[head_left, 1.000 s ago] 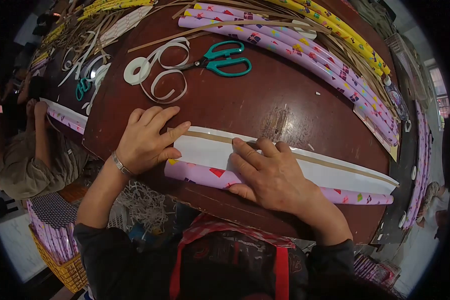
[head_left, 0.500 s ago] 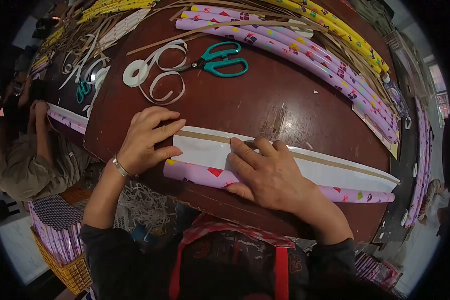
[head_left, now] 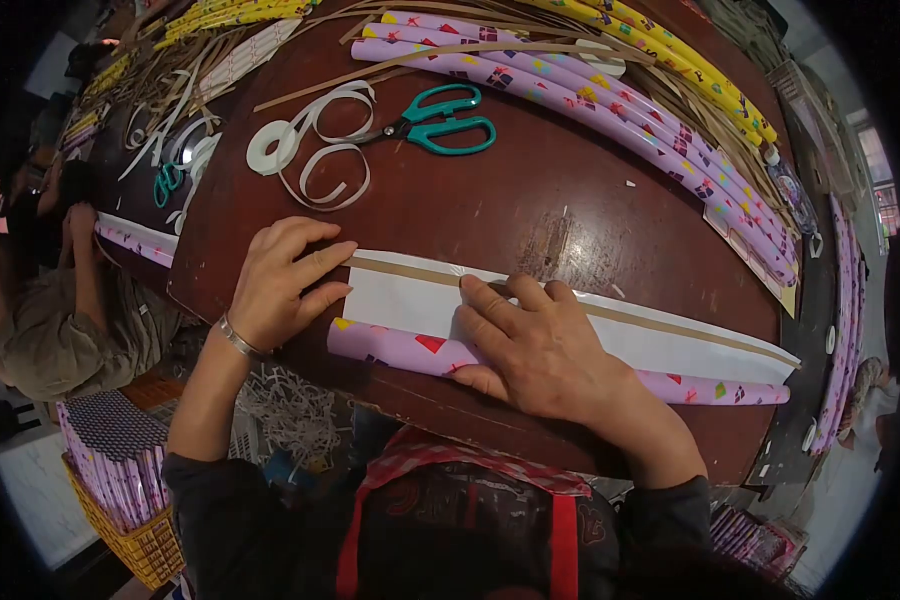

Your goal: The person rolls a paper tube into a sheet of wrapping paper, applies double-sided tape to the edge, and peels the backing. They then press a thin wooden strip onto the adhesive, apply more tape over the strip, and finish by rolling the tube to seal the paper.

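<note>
A pink-purple patterned wrapping paper roll (head_left: 400, 347) lies along the near edge of the dark red table, partly unrolled. Its white underside (head_left: 395, 298) faces up, with a brown strip (head_left: 670, 332) running along the far edge. My right hand (head_left: 540, 350) rests over the middle of the roll, fingers stretched across the white side to the brown strip, thumb on the patterned part. At the sheet's left end is my left hand (head_left: 285, 285), fingers apart, fingertips right at the paper's edge and nothing gripped between them.
Teal-handled scissors (head_left: 450, 128) and a white tape roll (head_left: 270, 148) with curled ends lie beyond the sheet. Farther back are purple rolls (head_left: 570, 95), yellow rolls (head_left: 670, 70) and brown strips (head_left: 320, 95). Another person (head_left: 55, 320) works at left, near a basket (head_left: 120, 530) of rolls.
My left hand has slid slightly left, off the sheet's surface to its left edge. The right hand and the paper have barely moved.
</note>
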{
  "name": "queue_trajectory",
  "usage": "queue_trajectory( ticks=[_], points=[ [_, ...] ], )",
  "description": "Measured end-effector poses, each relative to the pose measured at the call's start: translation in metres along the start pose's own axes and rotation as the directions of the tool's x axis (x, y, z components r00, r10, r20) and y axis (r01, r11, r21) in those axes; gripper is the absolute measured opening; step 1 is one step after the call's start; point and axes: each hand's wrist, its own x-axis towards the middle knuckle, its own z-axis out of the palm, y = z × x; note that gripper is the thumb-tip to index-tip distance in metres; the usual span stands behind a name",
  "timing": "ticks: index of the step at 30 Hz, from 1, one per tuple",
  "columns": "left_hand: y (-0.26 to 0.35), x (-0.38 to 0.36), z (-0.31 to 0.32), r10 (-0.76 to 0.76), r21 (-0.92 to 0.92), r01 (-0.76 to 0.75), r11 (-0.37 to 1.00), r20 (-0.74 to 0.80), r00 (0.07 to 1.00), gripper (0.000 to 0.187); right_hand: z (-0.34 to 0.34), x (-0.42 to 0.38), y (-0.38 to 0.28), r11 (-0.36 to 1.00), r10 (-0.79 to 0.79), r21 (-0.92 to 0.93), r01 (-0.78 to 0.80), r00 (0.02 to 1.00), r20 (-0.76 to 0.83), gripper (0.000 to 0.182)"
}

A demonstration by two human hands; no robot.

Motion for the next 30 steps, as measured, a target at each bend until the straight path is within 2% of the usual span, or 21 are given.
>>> queue_trajectory(
  ticks=[4,11,13,18,19,21,23,24,26,27,30],
  points=[
    [0.0,0.0,-0.002,0.055,0.109,-0.056,0.993,0.016,0.998,0.046,0.001,0.0,0.001,1.0,-0.009,0.006,0.009,1.0,-0.011,0.046],
    [0.01,0.017,-0.003,-0.002,0.055,0.002,0.998,0.003,1.0,0.052,0.0,0.0,0.0,1.0,0.005,0.009,-0.005,1.0,0.013,0.046],
    [0.012,0.021,0.004,0.104,0.065,-0.107,0.992,0.04,0.994,0.054,0.0,-0.001,0.0,1.0,0.026,0.016,-0.026,0.999,0.039,0.047],
    [0.014,0.02,0.002,0.154,0.074,-0.159,0.985,0.071,0.986,0.045,0.002,-0.001,0.001,0.999,0.024,0.026,-0.024,0.999,0.03,0.048],
    [0.012,0.019,0.001,0.148,0.072,-0.151,0.986,0.054,0.988,0.044,0.004,-0.002,0.001,0.998,0.058,0.013,-0.059,0.998,0.031,0.048],
    [0.01,0.018,0.0,0.159,0.096,-0.156,0.983,-0.021,0.987,0.042,0.009,-0.003,0.002,0.999,0.026,0.042,-0.025,1.0,-0.001,0.048],
    [0.023,0.021,-0.007,0.041,0.115,-0.03,0.993,-0.095,0.995,0.039,0.007,-0.004,0.001,0.997,0.063,0.033,-0.064,0.998,0.022,0.046],
    [0.029,0.018,-0.008,0.02,0.065,-0.011,0.998,-0.142,0.99,0.034,0.008,-0.004,0.002,0.998,0.044,0.053,-0.045,0.999,0.015,0.045],
    [0.057,0.015,-0.014,0.163,-0.074,-0.174,0.982,-0.133,0.978,0.034,0.011,-0.005,0.002,0.995,0.018,0.095,-0.015,0.999,-0.03,0.045],
    [0.074,0.018,-0.018,0.194,-0.139,-0.196,0.971,-0.029,0.981,0.036,0.013,-0.005,0.002,0.996,0.038,0.081,-0.036,0.999,-0.032,0.045],
    [0.097,0.014,0.01,0.193,-0.187,-0.182,0.965,0.039,0.981,0.044,0.015,-0.007,0.002,0.997,0.036,0.065,-0.033,0.998,-0.05,0.047]
  ],
)
